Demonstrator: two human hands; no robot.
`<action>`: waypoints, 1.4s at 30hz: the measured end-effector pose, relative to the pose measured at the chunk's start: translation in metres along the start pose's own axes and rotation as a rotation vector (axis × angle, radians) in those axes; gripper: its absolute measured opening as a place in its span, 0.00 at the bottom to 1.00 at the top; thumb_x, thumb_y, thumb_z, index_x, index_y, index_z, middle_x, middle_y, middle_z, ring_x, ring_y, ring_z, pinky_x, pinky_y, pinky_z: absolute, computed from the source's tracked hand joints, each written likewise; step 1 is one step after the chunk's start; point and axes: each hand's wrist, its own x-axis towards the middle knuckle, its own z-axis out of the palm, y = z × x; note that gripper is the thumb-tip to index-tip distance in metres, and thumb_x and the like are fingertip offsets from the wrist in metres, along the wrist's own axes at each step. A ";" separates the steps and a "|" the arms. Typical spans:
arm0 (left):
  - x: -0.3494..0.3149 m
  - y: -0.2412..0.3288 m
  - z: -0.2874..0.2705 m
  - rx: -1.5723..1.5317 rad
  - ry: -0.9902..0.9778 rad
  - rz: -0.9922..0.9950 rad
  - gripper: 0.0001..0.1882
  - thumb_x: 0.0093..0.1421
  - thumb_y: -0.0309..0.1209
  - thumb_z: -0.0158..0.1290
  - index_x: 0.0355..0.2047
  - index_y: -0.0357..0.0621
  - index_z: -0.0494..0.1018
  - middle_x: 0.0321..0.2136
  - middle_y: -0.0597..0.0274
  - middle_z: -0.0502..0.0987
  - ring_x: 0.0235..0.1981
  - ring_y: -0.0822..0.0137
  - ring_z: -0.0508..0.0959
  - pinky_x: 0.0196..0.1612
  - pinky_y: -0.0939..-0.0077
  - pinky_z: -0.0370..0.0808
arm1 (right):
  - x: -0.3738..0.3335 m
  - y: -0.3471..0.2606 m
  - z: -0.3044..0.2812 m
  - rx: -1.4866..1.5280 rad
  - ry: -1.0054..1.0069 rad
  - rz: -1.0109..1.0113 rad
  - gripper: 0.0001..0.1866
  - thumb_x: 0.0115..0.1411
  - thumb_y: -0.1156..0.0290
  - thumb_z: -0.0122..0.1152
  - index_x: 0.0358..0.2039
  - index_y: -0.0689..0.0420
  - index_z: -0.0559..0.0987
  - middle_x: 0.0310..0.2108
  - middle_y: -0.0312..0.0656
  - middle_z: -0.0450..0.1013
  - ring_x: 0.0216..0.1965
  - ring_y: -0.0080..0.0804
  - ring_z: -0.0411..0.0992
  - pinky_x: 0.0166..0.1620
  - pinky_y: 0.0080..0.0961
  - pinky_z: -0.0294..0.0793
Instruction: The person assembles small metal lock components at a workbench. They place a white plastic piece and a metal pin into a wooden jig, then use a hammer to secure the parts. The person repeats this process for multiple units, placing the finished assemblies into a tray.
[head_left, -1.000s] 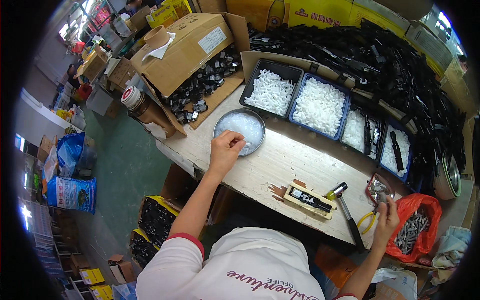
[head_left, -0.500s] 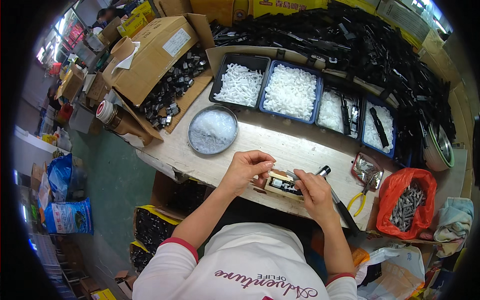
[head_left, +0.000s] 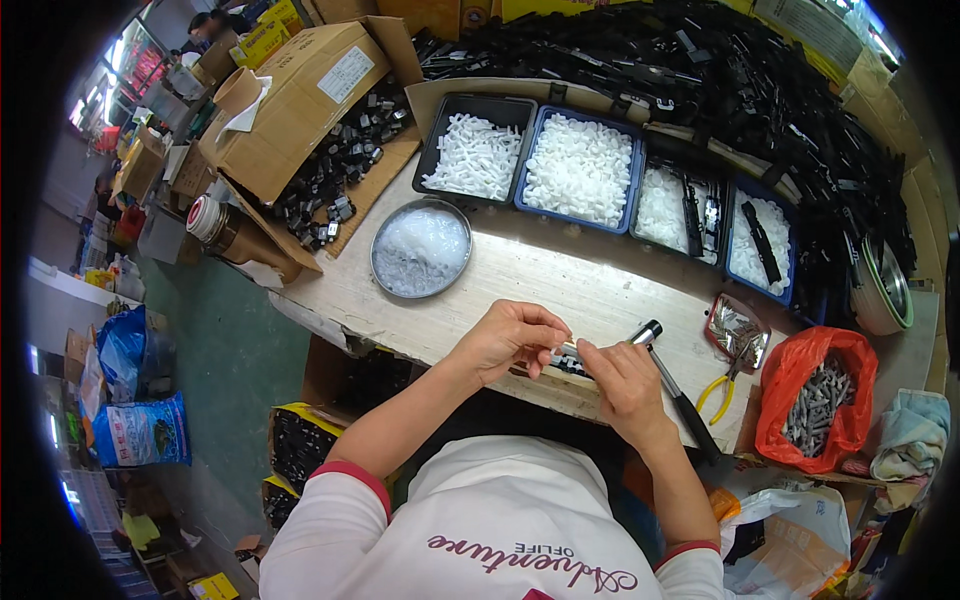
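My two hands meet over a small jig (head_left: 572, 366) at the bench's near edge, which holds a black part with bright pieces. My left hand (head_left: 505, 345) is closed, thumb and forefinger pinched; what is in the pinch is too small to make out. A small grey piece (head_left: 567, 350) sits at the fingertips of my right hand (head_left: 625, 380), close against the left fingers. Most of the jig is hidden under both hands. Just right of my right hand lies a hammer (head_left: 684, 404) with a black handle and a shiny head.
A round metal dish (head_left: 376, 268) of clear white bits stands left. Trays (head_left: 523, 200) of white plastic parts line the back, below a heap of black parts (head_left: 640, 50). Yellow-handled pliers (head_left: 713, 398), a dish of small metal pieces (head_left: 735, 325) and a red bag (head_left: 775, 400) are right.
My left hand has moved right, to my right fingertips. The grey piece has shifted left between them, and the jig is now more covered. The view has shifted slightly.
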 end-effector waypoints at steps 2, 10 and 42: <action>0.000 0.000 0.006 0.002 0.015 -0.004 0.08 0.53 0.26 0.55 0.31 0.35 0.74 0.21 0.62 0.75 0.15 0.77 0.73 0.15 0.88 0.70 | -0.009 0.003 0.002 0.188 0.054 0.100 0.16 0.49 0.81 0.54 0.41 0.63 0.72 0.19 0.37 0.67 0.20 0.30 0.64 0.26 0.24 0.61; 0.001 -0.039 0.016 1.106 0.172 0.805 0.16 0.43 0.28 0.61 0.36 0.44 0.75 0.34 0.64 0.73 0.38 0.67 0.67 0.41 0.72 0.62 | -0.060 0.011 -0.023 1.003 0.075 1.001 0.03 0.60 0.74 0.48 0.34 0.58 0.66 0.19 0.34 0.68 0.17 0.14 0.60 0.20 0.09 0.58; 0.011 -0.059 0.022 1.136 0.242 0.709 0.17 0.41 0.31 0.63 0.34 0.50 0.76 0.34 0.68 0.69 0.40 0.67 0.63 0.46 0.69 0.54 | -0.053 0.016 -0.010 0.778 -0.043 1.000 0.03 0.60 0.75 0.49 0.29 0.59 0.68 0.16 0.30 0.64 0.18 0.12 0.58 0.21 0.11 0.56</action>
